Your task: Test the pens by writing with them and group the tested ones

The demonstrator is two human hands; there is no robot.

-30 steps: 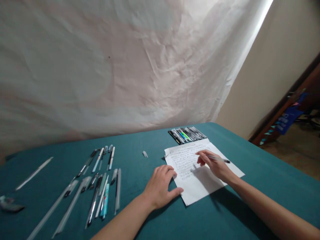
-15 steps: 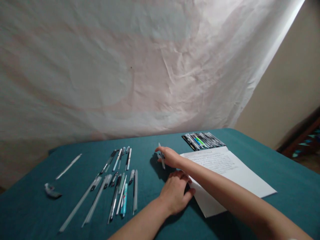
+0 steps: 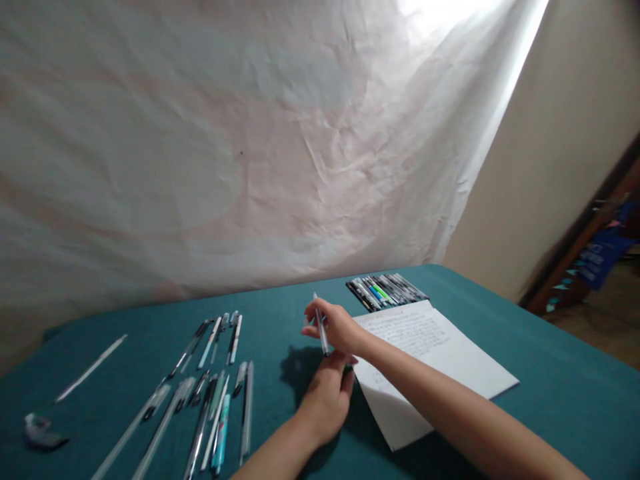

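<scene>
My right hand is raised above the teal table and is closed around a slim pen, its tip pointing down. The small cap that lay on the cloth is not visible; whether the fingers hold it I cannot tell. Just below, my left hand rests flat on the cloth at the left edge of a white sheet of paper covered with handwriting at its far end.
Several pens and clear tubes lie spread on the table's left. A tight row of pens sits behind the paper. A long white stick and a crumpled wrapper lie far left. A wrinkled white sheet hangs behind.
My right hand left the paper with the pen, reached left to the small cap on the cloth, and now is lifted off the table. My left hand slid slightly off the paper.
</scene>
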